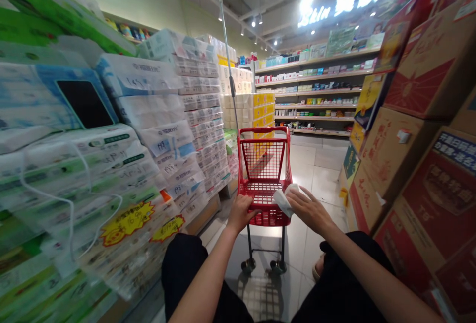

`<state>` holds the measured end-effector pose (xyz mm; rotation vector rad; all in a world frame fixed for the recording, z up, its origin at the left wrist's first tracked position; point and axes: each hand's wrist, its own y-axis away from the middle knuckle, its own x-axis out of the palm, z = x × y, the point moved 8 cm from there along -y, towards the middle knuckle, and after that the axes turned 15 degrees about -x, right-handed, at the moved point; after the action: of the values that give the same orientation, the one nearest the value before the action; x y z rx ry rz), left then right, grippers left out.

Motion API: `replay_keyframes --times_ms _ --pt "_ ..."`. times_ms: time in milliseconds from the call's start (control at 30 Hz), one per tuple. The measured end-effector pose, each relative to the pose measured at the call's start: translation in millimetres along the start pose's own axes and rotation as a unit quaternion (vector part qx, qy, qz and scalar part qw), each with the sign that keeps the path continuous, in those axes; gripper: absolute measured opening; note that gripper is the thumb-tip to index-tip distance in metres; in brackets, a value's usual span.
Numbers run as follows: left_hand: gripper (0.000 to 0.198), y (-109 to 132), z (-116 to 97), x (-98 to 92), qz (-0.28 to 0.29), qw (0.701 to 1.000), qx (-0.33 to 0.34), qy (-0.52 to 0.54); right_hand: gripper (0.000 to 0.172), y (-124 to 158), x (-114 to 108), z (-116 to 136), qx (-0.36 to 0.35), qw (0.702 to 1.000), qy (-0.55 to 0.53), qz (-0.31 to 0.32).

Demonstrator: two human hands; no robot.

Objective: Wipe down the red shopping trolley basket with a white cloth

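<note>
A small red shopping cart [265, 217] stands on the floor between my knees, with a tall metal pole [225, 35] rising at its left side. My left hand [242, 211] is closed on the cart's near left rim. Under the fingers of my right hand [307, 209] is a crumpled white cloth or tissue [283, 203], pressed against the cart's right rim. The cart's basket shows red mesh and nothing inside it.
Stacked tissue packs [148, 109] line the left side, with a white cable [48, 195] and a dark-screened device [85, 103] on them. Cardboard boxes [394, 144] rise close on the right. Tiled aisle floor [316, 161] leads to stocked shelves [316, 92].
</note>
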<state>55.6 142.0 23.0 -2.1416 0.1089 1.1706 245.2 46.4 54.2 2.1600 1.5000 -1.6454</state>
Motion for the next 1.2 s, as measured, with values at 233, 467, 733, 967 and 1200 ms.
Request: replay_keyframes --times_ms 233,467,733,967,1200 --pt "0.018 6.1 -19.8 1.0 -0.010 1.000 -0.004 0.000 0.020 -28.9 13.1 26.9 0.143 0.990 -0.002 0.013" --pt "0.013 10.9 -32.0 11.4 -0.035 0.999 -0.023 -0.023 0.023 -68.6 32.7 48.9 0.136 0.991 -0.010 0.018" --pt "0.014 12.2 -34.1 2.8 -0.014 1.000 0.002 -0.024 0.018 -41.5 24.2 31.9 0.067 0.997 -0.036 0.020" --pt "0.014 11.4 -31.3 0.5 -0.006 1.000 0.006 -0.014 0.026 11.3 -2.6 -11.4 0.040 0.999 -0.033 0.004" --pt "0.014 18.6 -37.3 3.7 -0.019 1.000 -0.011 -0.017 0.030 12.3 -0.5 17.9 0.179 0.983 -0.008 -0.046"
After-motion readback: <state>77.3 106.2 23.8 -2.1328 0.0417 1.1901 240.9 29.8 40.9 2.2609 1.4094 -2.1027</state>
